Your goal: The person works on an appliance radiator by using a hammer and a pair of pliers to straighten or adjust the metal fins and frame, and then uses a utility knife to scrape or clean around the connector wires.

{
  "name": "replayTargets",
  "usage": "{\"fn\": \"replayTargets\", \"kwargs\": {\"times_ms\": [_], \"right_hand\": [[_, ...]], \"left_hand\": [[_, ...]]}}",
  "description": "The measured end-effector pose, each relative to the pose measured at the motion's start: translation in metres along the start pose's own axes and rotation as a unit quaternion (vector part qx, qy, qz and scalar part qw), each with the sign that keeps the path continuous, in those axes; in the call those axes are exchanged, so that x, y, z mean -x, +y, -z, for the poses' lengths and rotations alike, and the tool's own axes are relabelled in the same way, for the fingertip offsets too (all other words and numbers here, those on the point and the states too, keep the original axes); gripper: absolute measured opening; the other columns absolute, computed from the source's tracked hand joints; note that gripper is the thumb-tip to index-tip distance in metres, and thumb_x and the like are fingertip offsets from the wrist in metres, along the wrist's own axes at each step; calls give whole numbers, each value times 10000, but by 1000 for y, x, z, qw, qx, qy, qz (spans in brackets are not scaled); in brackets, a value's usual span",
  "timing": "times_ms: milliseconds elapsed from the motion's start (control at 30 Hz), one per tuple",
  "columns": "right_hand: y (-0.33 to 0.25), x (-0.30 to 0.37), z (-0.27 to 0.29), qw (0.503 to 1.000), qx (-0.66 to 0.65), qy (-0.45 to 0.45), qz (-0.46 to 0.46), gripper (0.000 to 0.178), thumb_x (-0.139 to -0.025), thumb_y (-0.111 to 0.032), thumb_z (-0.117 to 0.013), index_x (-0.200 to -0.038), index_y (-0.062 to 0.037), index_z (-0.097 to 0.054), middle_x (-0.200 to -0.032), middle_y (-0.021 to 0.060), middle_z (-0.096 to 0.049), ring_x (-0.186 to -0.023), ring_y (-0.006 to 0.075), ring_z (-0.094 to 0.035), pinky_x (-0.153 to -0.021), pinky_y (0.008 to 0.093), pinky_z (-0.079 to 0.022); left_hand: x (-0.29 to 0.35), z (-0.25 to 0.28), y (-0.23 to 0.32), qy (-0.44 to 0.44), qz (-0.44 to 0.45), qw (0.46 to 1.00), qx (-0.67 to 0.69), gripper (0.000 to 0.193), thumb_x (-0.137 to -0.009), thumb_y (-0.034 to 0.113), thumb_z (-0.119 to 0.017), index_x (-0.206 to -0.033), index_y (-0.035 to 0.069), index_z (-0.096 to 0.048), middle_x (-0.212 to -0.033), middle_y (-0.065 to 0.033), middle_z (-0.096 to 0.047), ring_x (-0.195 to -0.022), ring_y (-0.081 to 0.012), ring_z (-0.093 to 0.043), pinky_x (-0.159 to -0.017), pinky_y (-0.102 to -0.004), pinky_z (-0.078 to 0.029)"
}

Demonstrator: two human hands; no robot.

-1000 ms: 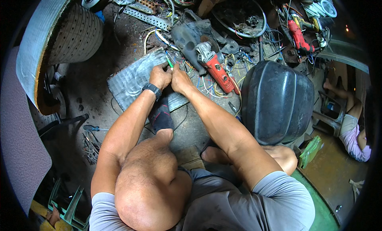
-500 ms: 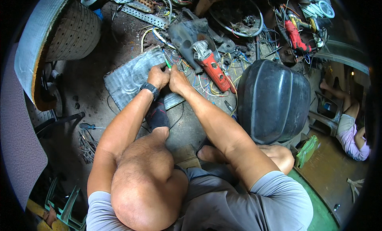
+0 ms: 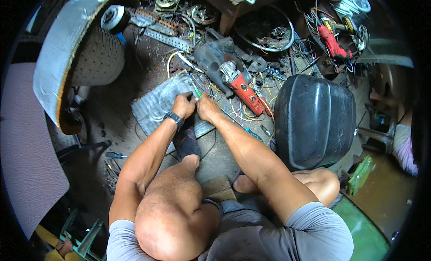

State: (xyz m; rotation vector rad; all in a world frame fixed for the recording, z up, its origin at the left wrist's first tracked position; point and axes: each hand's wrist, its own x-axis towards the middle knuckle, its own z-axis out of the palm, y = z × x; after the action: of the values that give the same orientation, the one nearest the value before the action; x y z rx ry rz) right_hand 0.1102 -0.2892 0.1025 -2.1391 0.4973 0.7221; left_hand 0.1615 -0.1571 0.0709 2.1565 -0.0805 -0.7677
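The left hand (image 3: 184, 105) and right hand (image 3: 208, 108) meet, fingertips pinching a slim green object (image 3: 197, 92) (its exact kind is unclear) by the right edge of a scuffed grey board (image 3: 155, 102). A red angle grinder (image 3: 246, 95) lies to the right.

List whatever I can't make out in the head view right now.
- Slim green item: too small to identify; fingers of the left hand and right hand hide its lower end.
- Gray board: partly covered by the left hand and the socked foot.
- Black plastic shell: its underside faces away.
- Other person: blurred, cut off by the dark rim at right.
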Motion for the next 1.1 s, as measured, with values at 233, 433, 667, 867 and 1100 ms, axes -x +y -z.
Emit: {"fn": "replayTargets", "kwargs": {"times_ms": [233,433,667,867,1100], "right_hand": [[21,-8,10,998,-61,4,-22,515,-912,-49,-469,-1403,74,-372,-1268,389,-578,-1219,493,-579,-1048,539,-457],[29,-9,5,999,-38,-3,-17,541,-904,-31,-484,-1421,75,-365,-1320,363,-565,-1241,480,-573,-1066,503,-463],[31,-22,7,997,-71,42,-8,508,-939,-109,-530,-1403,40,-388,-1331,361,-557,-1262,475,-555,-1069,518,-449],[12,-4,-9,999,24,22,-23,495,-954,-162,-480,-1359,101,-367,-1198,419,-593,-1157,525,-598,-1012,550,-465],[26,-9,-6,999,39,33,15,395,-937,-131,-517,-1234,103,-404,-1089,415,-629,-1073,535,-628,-931,575,-489]], "left_hand": [[98,114,153,-156,-197,899,-358,328,-938,193,-659,-1209,11,-688,-1124,-226,-704,-1044,-379,-677,-924,-432,-522],[111,117,210,-157,-165,855,-467,337,-965,262,-611,-1197,32,-697,-1123,-230,-700,-1047,-397,-673,-907,-458,-534],[33,-55,47,201,31,976,80,316,-938,197,-691,-1187,3,-720,-1122,-208,-736,-1008,-274,-709,-917,-355,-524],[-8,-56,-20,257,71,946,183,322,-873,221,-773,-1099,-7,-757,-1031,-185,-760,-942,-248,-721,-885,-337,-538],[-12,-62,20,189,161,930,270,357,-843,211,-815,-1102,-25,-751,-1021,-172,-761,-849,-194,-711,-783,-328,-558]]}}
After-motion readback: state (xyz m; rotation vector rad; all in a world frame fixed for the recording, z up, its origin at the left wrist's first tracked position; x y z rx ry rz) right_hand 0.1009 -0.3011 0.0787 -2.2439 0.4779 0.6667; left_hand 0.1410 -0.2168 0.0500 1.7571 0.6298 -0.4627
